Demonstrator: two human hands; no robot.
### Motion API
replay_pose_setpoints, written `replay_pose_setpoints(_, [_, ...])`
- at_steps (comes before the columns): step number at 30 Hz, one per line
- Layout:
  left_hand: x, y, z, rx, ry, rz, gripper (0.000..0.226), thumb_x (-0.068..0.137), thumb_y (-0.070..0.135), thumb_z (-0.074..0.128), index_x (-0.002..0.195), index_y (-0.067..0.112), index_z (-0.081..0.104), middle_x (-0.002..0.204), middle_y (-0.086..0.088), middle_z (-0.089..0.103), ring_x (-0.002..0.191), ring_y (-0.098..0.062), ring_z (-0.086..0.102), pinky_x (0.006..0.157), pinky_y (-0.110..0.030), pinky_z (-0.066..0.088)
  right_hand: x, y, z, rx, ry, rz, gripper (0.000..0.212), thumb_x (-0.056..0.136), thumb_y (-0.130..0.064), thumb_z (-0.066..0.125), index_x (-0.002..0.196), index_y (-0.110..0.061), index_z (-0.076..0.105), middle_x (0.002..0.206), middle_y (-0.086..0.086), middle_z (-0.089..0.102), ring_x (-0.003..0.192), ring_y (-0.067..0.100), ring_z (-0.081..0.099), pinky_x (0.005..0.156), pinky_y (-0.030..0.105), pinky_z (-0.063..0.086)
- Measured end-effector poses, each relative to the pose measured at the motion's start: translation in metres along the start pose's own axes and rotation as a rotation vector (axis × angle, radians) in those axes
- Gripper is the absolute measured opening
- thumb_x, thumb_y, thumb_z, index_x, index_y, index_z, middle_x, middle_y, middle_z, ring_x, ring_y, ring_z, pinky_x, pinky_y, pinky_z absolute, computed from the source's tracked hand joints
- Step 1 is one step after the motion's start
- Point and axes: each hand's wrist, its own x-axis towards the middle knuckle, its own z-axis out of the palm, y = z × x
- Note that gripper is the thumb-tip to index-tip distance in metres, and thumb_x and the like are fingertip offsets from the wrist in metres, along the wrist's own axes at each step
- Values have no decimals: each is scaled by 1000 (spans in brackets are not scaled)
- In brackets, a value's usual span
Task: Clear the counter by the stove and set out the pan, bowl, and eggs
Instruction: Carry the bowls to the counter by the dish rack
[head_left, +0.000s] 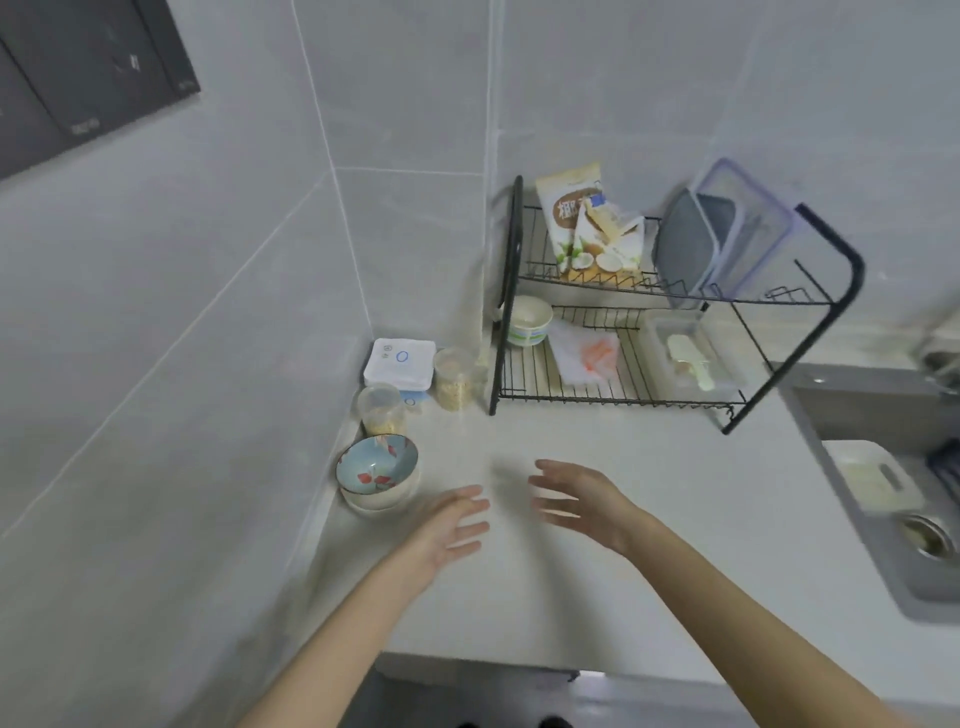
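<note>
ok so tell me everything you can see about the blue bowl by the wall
The blue bowl is round, pale blue inside with red and white markings, and looks like glazed ceramic. It stands upright and looks empty, nested in a cream bowl on the counter, close to the tiled wall. A clear lidded jar stands just behind it. The left hand, fingers straight, is near its right side but not touching it.

The dark panel (78, 78) at far left is running off the frame's edge, and the sink (872, 410) is being cut off at the right. The blue bowl (376, 462) is hiding most of the white bowl (382, 501) beneath it. Print on the white box (400, 364) is blurring beyond reading.
</note>
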Motion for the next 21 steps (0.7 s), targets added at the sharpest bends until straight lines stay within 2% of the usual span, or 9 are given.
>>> replay_pose_setpoints(3, [-1,12,43,68,-95,72,26,95,14,50,120,18,57,120,-3,63,100,-21,62,79,-27,50,-34,-3,-42,29,64,-73,30,92,-18,57,122,-16,59,118,3,67,103,27,67,90,37,54])
replay_pose_setpoints(6, [-8,25,95,151,-201,140,22,95,14,51,114,20,60,119,-2,64,107,-24,62,85,-30,50,-74,-2,-89,93,154,-155,31,90,-18,62,121,-18,61,117,1,68,101,25,68,88,36,55])
replay_pose_setpoints(10, [-25,33,167,264,-368,199,27,95,14,50,120,19,58,120,-1,64,112,-25,61,97,-36,45,-132,3,-148,168,277,-261,31,89,-19,62,120,-20,62,116,0,69,102,25,68,89,36,54])
replay_pose_setpoints(15, [-63,24,272,370,-545,267,30,96,14,48,125,16,56,121,-2,63,111,-24,61,93,-35,48,-210,17,-229,254,434,-360,34,89,-19,63,123,-20,60,117,0,69,105,26,67,91,37,53])
replay_pose_setpoints(18, [-93,7,343,416,-636,291,29,94,15,53,123,17,58,120,-2,64,111,-24,61,94,-35,48,-260,35,-281,303,525,-384,36,86,-18,66,122,-21,61,116,3,69,103,26,68,86,34,54])
replay_pose_setpoints(21, [-116,-13,403,474,-707,304,31,90,19,61,121,19,60,115,-2,66,105,-20,64,95,-35,49,-303,56,-329,360,593,-387,36,86,-18,65,122,-21,61,120,4,67,104,26,67,89,35,53])
